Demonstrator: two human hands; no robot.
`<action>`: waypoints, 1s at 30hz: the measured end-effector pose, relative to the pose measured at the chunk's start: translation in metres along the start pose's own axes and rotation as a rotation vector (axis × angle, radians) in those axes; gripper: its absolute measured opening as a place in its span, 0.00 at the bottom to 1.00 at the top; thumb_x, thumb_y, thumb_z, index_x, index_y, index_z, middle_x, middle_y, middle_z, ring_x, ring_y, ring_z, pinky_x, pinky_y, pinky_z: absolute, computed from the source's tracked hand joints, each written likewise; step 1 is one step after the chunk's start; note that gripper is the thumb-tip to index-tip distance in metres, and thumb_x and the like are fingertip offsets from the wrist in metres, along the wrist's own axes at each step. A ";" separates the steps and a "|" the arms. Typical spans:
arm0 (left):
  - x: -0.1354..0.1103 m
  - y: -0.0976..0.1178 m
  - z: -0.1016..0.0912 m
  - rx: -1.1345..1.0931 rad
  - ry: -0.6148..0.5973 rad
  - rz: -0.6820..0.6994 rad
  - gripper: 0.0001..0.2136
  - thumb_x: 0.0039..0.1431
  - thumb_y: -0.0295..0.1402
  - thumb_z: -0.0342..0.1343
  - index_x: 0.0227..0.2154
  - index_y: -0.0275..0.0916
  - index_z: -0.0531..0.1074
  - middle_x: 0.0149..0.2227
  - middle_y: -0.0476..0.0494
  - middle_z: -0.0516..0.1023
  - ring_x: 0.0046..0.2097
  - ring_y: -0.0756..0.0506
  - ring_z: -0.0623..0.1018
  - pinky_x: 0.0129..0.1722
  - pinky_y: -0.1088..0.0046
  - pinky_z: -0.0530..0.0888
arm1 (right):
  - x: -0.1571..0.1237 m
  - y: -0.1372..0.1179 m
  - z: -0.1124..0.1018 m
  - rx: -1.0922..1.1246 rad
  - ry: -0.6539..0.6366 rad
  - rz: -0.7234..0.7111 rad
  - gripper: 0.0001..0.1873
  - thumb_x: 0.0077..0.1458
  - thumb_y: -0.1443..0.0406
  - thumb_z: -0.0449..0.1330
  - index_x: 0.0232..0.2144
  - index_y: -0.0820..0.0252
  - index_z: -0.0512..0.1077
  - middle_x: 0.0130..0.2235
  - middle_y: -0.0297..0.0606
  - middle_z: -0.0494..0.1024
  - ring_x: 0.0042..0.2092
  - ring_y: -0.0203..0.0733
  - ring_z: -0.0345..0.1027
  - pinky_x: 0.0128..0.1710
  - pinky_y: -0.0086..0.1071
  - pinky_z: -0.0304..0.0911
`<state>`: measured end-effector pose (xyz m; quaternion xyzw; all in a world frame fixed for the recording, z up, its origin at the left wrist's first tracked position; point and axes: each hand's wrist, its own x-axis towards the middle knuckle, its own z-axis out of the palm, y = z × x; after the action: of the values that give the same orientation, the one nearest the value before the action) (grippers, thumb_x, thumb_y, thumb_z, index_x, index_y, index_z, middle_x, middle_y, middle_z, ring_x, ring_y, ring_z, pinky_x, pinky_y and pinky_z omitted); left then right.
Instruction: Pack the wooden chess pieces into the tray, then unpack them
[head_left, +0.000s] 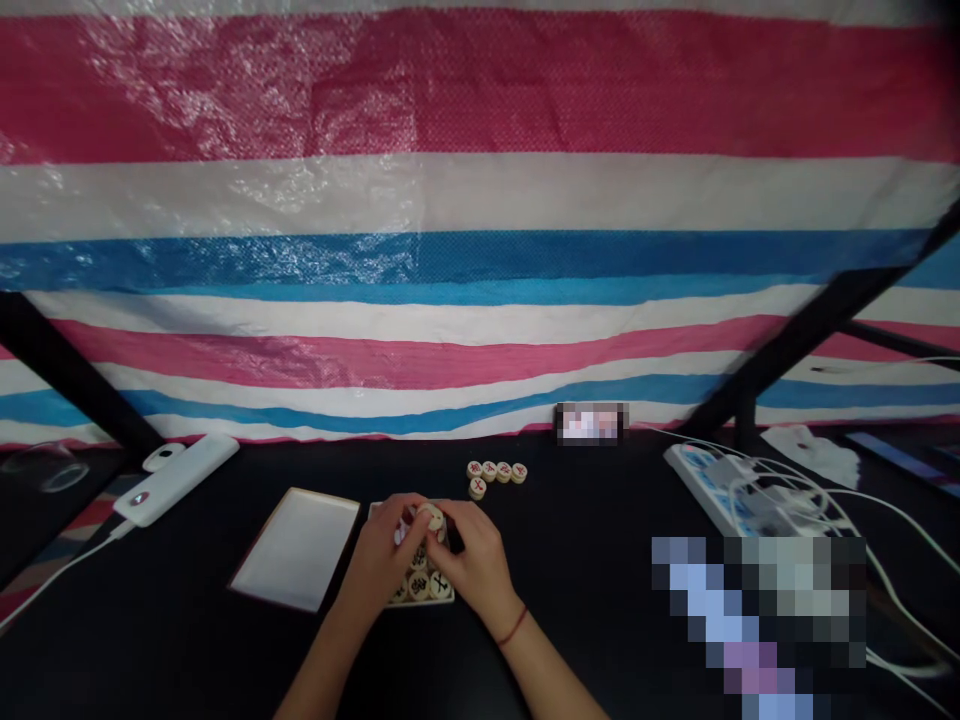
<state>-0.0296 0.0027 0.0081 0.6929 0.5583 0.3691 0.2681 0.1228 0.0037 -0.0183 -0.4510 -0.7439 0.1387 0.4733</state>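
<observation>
Both my hands are over a shallow white box (429, 604) of round xiangqi pieces. My left hand (390, 537) is closed, with its thumb and fingers pinching a pale xiangqi piece (433, 516) above the box. My right hand (474, 552) meets it from the other side, its fingers curled at the same piece. Several pieces with black characters, such as one xiangqi piece (440, 584) at the near corner, lie in the box. The hands hide most of the box's contents. Beyond it on the table, several red-marked xiangqi pieces (496, 471) form a row, with one (477, 488) in front.
A white-lined box lid (298, 550) lies left of the box. Farther left is a white device (178, 480) with a cable. At the right, a power strip (705, 490) carries plugs and loose white cables. A striped sheet (480, 330) hangs behind the black table (585, 580).
</observation>
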 end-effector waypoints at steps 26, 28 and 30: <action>-0.003 -0.012 0.013 0.104 0.021 0.168 0.17 0.59 0.32 0.53 0.51 0.43 0.72 0.42 0.43 0.79 0.44 0.43 0.77 0.48 0.62 0.72 | 0.004 0.008 -0.013 -0.026 0.057 0.150 0.06 0.57 0.63 0.56 0.37 0.58 0.68 0.36 0.39 0.73 0.37 0.42 0.67 0.39 0.34 0.64; -0.004 -0.015 0.016 0.150 -0.036 0.207 0.19 0.58 0.28 0.51 0.52 0.43 0.71 0.46 0.42 0.78 0.47 0.42 0.76 0.50 0.61 0.72 | 0.001 -0.004 -0.005 0.065 -0.008 0.134 0.07 0.56 0.64 0.57 0.38 0.58 0.69 0.35 0.37 0.73 0.36 0.40 0.68 0.37 0.31 0.64; -0.004 -0.019 0.019 0.179 -0.072 0.230 0.20 0.58 0.26 0.51 0.54 0.43 0.69 0.49 0.42 0.78 0.48 0.42 0.76 0.51 0.60 0.72 | -0.001 -0.008 0.001 0.104 -0.031 0.160 0.05 0.55 0.65 0.57 0.37 0.58 0.69 0.32 0.35 0.73 0.34 0.39 0.68 0.36 0.30 0.64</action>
<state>-0.0251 0.0040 -0.0186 0.7864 0.4957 0.3211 0.1811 0.1179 -0.0015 -0.0140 -0.4816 -0.7044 0.2213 0.4721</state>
